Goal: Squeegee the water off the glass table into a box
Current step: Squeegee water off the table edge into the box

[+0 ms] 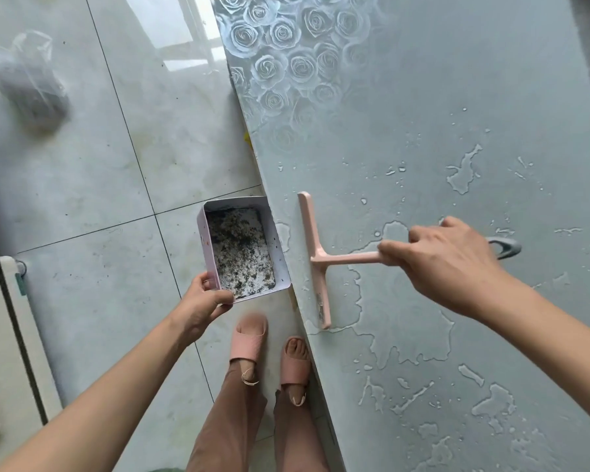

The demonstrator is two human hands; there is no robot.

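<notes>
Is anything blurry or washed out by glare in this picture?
In the head view, window glare whitens the floor tiles at the top; the plastic bag at upper left is blurred; the squeegee, box and water puddles look sharp.

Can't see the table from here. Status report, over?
Left hand holds box at the table edge. Right hand grips squeegee, blade near that edge. Puddles behind blade. Nothing blocking.
</notes>
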